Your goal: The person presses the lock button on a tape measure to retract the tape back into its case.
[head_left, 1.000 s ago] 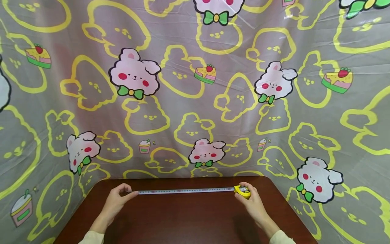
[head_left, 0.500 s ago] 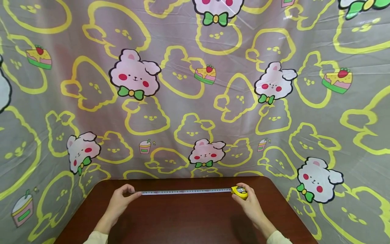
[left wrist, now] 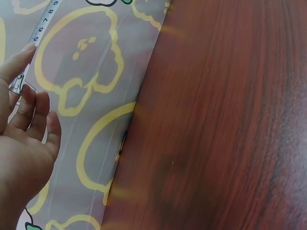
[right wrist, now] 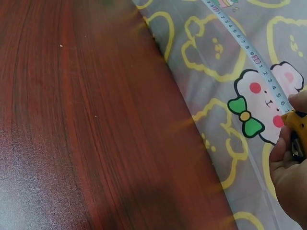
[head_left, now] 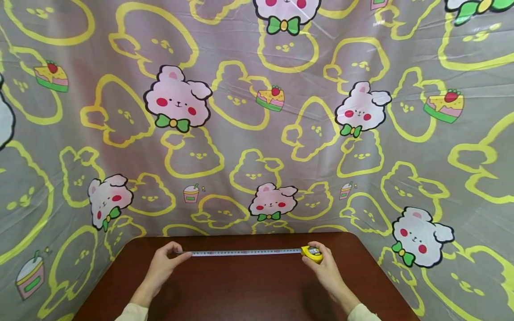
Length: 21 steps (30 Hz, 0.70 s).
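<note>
A yellow tape measure (head_left: 312,254) is gripped in my right hand (head_left: 330,272), its case between thumb and fingers. From it the white blade (head_left: 245,253) runs straight across to the left, above the table. My left hand (head_left: 162,265) pinches the hooked end of the blade between thumb and fingers. In the left wrist view the thumb presses on the blade (left wrist: 42,26) near its metal end, and the other fingers curl loosely below. The right wrist view shows the blade (right wrist: 254,58) coming out of the yellow case (right wrist: 298,125), which is partly cut off.
The dark red-brown wooden table (head_left: 241,290) lies beneath both hands, with rounded far corners. A grey curtain (head_left: 241,133) printed with yellow outlines and white rabbit faces hangs behind it and along both sides.
Both hands have come closer together, the left moving right and the right moving left. The stretch of blade between them is shorter.
</note>
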### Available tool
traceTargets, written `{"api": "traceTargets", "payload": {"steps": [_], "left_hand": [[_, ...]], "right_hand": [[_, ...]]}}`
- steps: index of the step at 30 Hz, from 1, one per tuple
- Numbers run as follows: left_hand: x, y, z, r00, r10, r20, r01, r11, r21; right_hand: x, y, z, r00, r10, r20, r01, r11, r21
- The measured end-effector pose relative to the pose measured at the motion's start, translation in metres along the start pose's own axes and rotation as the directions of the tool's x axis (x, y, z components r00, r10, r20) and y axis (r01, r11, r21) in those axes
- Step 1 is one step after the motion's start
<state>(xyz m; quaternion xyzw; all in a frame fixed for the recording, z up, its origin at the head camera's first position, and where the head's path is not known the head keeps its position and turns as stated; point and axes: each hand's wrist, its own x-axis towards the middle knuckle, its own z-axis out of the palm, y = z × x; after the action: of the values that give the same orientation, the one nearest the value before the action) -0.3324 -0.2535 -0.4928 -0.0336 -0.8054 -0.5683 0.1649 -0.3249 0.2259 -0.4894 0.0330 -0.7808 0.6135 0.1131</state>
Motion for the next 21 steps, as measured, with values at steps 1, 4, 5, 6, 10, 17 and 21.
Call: {"api": "traceTargets", "payload": {"steps": [1, 4, 5, 6, 10, 17, 21], "left_hand": [[0.000, 0.000, 0.001, 1.000, -0.004, 0.000, 0.004, 1.000, -0.005], [0.000, -0.001, 0.005, 1.000, -0.017, 0.000, 0.017, 1.000, -0.017], [0.000, -0.001, 0.007, 1.000, -0.019, 0.001, 0.019, 1.000, -0.017], [0.000, -0.001, 0.008, 1.000, -0.023, 0.001, 0.023, 1.000, -0.017], [0.000, -0.001, 0.011, 1.000, -0.023, 0.008, 0.023, 1.000, -0.009], [0.001, -0.003, 0.016, 1.000, -0.021, 0.010, 0.021, 1.000, -0.018], [0.001, -0.003, 0.018, 1.000, -0.025, 0.009, 0.026, 0.999, -0.022]], "right_hand": [[0.001, 0.001, 0.001, 1.000, -0.001, -0.001, 0.001, 1.000, -0.001], [0.001, 0.002, 0.002, 1.000, -0.006, 0.002, 0.006, 1.000, -0.011], [0.001, 0.002, 0.003, 1.000, -0.006, 0.003, 0.006, 1.000, -0.011], [0.001, 0.002, 0.003, 1.000, -0.007, 0.003, 0.007, 1.000, -0.010], [0.000, 0.002, 0.005, 1.000, -0.006, -0.002, 0.006, 1.000, 0.003], [-0.002, -0.001, 0.009, 1.000, -0.016, 0.002, 0.016, 1.000, 0.024], [-0.002, 0.001, 0.011, 1.000, -0.016, 0.001, 0.016, 1.000, 0.020]]}}
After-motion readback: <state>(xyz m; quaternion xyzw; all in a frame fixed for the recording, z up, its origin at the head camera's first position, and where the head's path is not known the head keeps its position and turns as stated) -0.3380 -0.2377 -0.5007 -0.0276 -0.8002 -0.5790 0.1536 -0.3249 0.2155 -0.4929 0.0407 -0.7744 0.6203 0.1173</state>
